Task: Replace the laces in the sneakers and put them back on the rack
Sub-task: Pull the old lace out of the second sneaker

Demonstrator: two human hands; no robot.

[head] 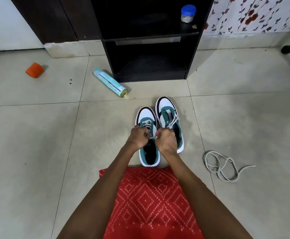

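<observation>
Two white-and-teal sneakers stand side by side on the tiled floor, toes pointing away from me. Over the left sneaker (147,118) my left hand (138,137) and my right hand (166,140) are both closed on the ends of its white lace (153,137), pulled taut between them. The right sneaker (168,111) has its white lace threaded and loosely hanging. A loose grey-white lace (221,167) lies coiled on the floor to the right. The dark shoe rack (149,38) stands just beyond the sneakers, its lower shelves dark.
A pale blue spray can (109,81) lies on its side left of the rack's base. An orange roll (34,70) lies far left. A blue-lidded jar (188,13) stands on a rack shelf. My red patterned garment (151,200) covers the foreground.
</observation>
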